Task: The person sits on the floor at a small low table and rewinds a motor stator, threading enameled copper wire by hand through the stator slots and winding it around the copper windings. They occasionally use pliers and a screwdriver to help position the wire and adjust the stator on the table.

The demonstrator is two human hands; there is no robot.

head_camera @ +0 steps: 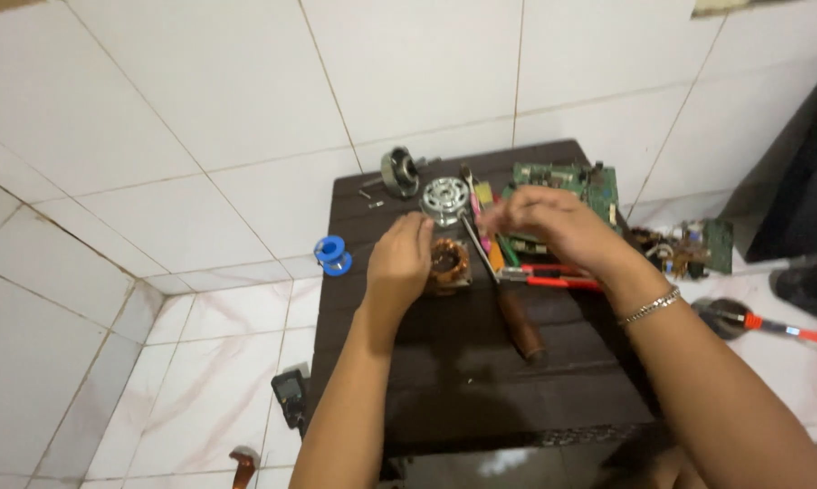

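My left hand [399, 258] rests on the dark brown table [463, 371], its fingers curled against a copper-wound motor stator [450, 264]. My right hand [544, 222] hovers just right of it, blurred, fingers bunched above a screwdriver with a brown wooden handle [520, 324] and red-handled pliers [553, 276]. Whether the right hand pinches anything is unclear. A silver round motor cover [444, 199] lies just beyond the stator.
A green circuit board [571, 181] sits at the table's far right corner and a grey motor part [399, 172] at the far left. A blue spool [333, 254] hangs at the table's left edge. More boards [689, 249], a soldering iron [770, 324] and a black meter [291, 394] lie on the tiled floor.
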